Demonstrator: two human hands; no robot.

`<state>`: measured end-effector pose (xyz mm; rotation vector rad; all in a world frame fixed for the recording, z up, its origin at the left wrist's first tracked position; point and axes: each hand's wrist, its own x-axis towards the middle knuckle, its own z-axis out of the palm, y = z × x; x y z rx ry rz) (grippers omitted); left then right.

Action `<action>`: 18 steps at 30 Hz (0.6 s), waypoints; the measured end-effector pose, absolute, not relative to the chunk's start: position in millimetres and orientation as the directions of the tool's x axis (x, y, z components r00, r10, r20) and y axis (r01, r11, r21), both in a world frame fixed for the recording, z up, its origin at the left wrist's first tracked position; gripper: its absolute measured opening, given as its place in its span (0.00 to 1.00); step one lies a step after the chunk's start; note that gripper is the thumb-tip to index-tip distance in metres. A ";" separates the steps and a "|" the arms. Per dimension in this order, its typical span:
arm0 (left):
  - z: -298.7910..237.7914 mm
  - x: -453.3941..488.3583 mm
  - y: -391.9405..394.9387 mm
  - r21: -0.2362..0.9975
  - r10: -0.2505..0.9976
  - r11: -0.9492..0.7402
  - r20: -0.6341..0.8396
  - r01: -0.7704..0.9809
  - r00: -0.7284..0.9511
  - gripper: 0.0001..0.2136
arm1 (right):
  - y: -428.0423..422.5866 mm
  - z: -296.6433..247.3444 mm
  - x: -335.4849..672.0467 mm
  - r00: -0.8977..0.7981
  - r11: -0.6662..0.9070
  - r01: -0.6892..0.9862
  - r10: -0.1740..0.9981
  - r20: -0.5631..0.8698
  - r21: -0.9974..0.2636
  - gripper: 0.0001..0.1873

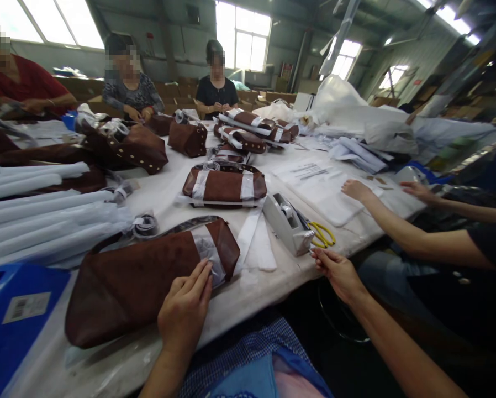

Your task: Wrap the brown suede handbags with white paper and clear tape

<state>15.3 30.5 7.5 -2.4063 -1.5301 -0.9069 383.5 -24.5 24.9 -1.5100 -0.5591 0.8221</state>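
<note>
A brown bag [136, 276] with studs at its end lies on the table in front of me. Around its right part goes a whitish wrapping strip [210, 249]. My left hand [185, 309] rests on that strip, fingers stretched and lying together. At the cutting end of a grey tape dispenser [288, 224], my right hand [339, 273] pinches a small pale bit of tape [312, 250]. Yellow-handled scissors [323, 235] lie just behind the dispenser. Beyond sits another brown bag [225, 185] with two white bands around it.
White rolls [45, 221] are piled at left, above a blue bin [20, 315]. White strips [260, 243] lie beside the dispenser. More brown bags [248, 132] are heaped farther back. A co-worker's hand [358, 190] is at right near white sheets [318, 188]; several people sit across the table.
</note>
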 end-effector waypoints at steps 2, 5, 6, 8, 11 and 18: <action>8.8 15.9 30.6 0.200 0.777 -0.466 0.558 0.862 0.291 0.18 | -19.6 19.8 389.8 0.646 -0.120 0.013 0.758 -0.084 -0.993 0.25; 10.4 16.3 30.3 0.207 0.791 -0.458 0.539 0.864 0.291 0.18 | -15.9 20.9 405.2 0.609 -0.152 0.311 0.789 0.074 -0.938 0.26; 10.5 16.2 30.3 0.209 0.796 -0.454 0.531 0.866 0.290 0.18 | -16.0 23.0 411.4 0.579 -0.156 0.423 0.804 0.134 -0.893 0.25; 10.0 15.9 30.5 0.217 0.804 -0.449 0.521 0.867 0.286 0.18 | -18.0 28.9 424.4 0.466 -0.127 0.652 0.845 0.263 -0.747 0.21; 8.2 15.6 31.4 0.238 0.804 -0.448 0.529 0.862 0.272 0.18 | -24.9 43.1 441.1 0.222 -0.034 0.901 0.892 0.393 -0.431 0.15; 12.3 17.1 29.7 0.289 0.852 -0.351 0.493 0.891 0.176 0.25 | -29.7 105.3 426.8 -0.300 0.332 0.941 0.907 0.295 -0.066 0.17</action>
